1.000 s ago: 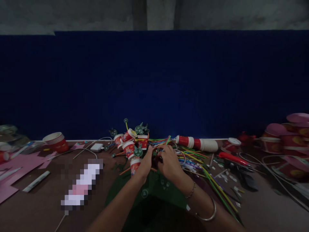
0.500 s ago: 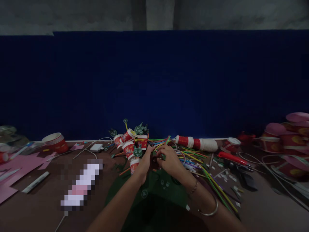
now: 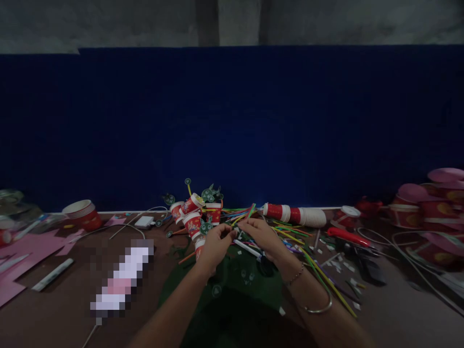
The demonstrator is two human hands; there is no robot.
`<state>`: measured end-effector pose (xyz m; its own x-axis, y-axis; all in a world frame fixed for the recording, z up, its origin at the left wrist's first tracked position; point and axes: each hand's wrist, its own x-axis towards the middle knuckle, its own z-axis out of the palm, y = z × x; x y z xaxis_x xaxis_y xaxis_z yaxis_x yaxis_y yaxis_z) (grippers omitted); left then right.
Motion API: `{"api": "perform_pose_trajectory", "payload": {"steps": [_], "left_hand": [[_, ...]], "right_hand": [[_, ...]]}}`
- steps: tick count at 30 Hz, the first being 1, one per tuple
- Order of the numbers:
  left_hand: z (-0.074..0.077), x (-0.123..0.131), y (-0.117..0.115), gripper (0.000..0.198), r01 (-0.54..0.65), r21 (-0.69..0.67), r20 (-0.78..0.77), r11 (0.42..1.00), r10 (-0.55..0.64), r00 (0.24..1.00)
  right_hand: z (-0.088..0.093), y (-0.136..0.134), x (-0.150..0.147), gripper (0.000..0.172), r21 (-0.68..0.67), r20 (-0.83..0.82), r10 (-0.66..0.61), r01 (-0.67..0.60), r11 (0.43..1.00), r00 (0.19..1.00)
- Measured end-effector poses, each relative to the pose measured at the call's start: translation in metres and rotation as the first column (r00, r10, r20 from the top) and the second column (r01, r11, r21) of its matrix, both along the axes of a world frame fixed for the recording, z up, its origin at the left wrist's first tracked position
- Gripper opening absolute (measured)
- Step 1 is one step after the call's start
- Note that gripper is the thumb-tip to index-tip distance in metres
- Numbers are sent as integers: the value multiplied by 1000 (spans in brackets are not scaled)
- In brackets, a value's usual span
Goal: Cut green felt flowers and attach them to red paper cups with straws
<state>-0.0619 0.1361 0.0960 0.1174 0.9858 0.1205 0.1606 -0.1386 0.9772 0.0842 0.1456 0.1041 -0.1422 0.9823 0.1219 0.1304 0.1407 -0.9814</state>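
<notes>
Item: left hand (image 3: 216,240) and right hand (image 3: 263,235), working low over a heap of straws (image 3: 290,233); half a second back both hands are pressed together down into the heap, now they sit slightly apart and drawn toward the person, the right turned palm-down, so the picking among the heap reads as done and the handling as begun. Left fingers (image 3: 225,234): curled almost shut, tips pinched on something too small and dark to name. Right fingers (image 3: 249,226): likewise closed to a pinch, meeting the left tips; contents not discernible. Pale straw (image 3: 247,248): slanting just beneath the right fingers, newly in view; held or merely lying, cannot tell. Green sheet (image 3: 235,282): spread just nearer than both hands. Red cups (image 3: 193,215): crowded just beyond the left fingers, nearly touching. Stack of cups (image 3: 295,214): lying on its side beyond the right fingers. Red cutter (image 3: 347,236): well to the right. Marker (image 3: 52,274): well to the left. Open room: bare table (image 3: 54,316) left of the hands; blue panel (image 3: 232,125) closes the far edge
</notes>
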Motion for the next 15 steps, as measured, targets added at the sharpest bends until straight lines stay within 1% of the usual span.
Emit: {"api": "perform_pose_trajectory", "payload": {"steps": [3,5,8,10,12,15], "left_hand": [[-1,0,0,23,22,1,2,1000,-22,1000],[-4,0,0,25,34,-23,33,999,-33,999],[-7,1,1,27,78,-74,104,994,-70,992],[-7,1,0,28,111,-84,134,990,-100,986],[-6,3,0,29,100,-92,131,991,-88,988],[-6,4,-1,27,33,-124,116,992,-19,993]], "right_hand": [[-1,0,1,21,65,15,-5,4,998,1000],[-1,1,1,18,84,9,-31,30,996,999],[-3,2,0,19,34,-48,-97,98,995,994],[-4,2,-3,19,-2,-94,-131,131,991,987],[-6,2,-5,20,-10,-142,-137,136,991,980],[-9,4,-7,19,-9,-188,-128,128,992,974]]}}
